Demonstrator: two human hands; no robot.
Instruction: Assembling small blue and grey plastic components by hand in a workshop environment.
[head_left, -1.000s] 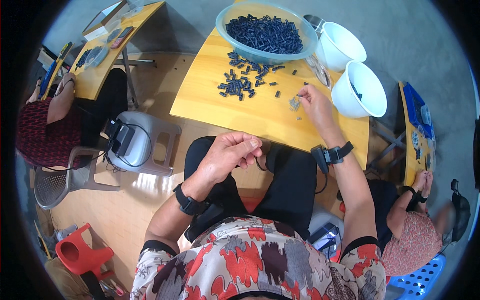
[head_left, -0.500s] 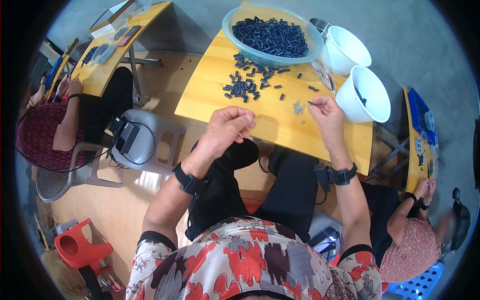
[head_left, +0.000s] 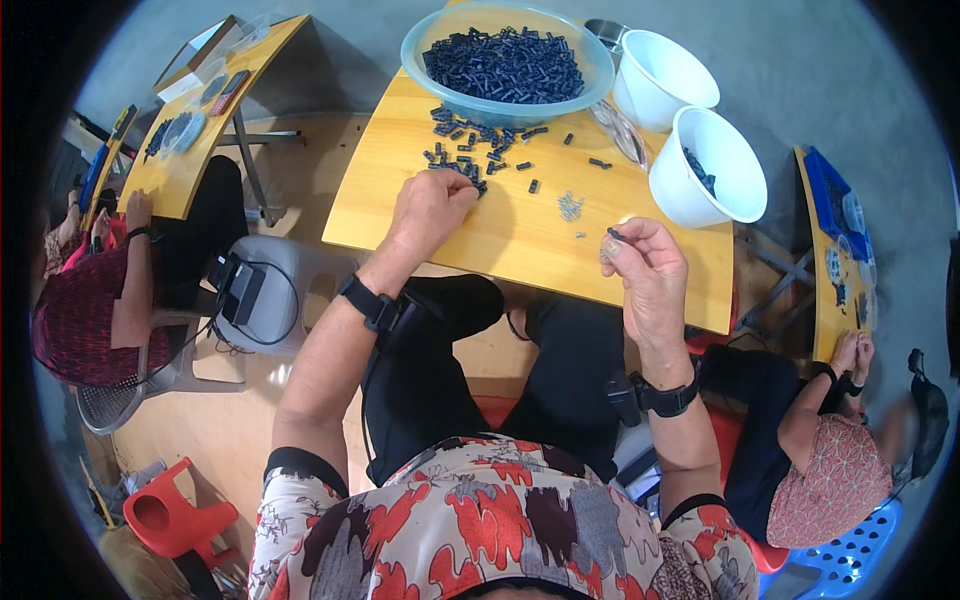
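1. Currently the left hand reaches, back of the hand up, to the near side of a loose pile of black pieces, just left of the frame's centre and above it. Its fingertips meet the lower edge of the pile; I cannot tell whether its grip has closed on a piece.
2. Right of centre, the right hand is turned with its fingers curled, its grip clamped on a small dark piece between thumb and fingers.
3. Between the two hands, a little cluster of silver bits lies on the yellow counter, with a few single black pieces scattered above it.
4. At the top centre, a wide translucent basin is heaped with black pieces.
5. Two white buckets stand at the upper right, the rear bucket and the front bucket; dark pieces show inside the front one.
6. At the right edge, a seated co-worker holds both hands close together near another counter.
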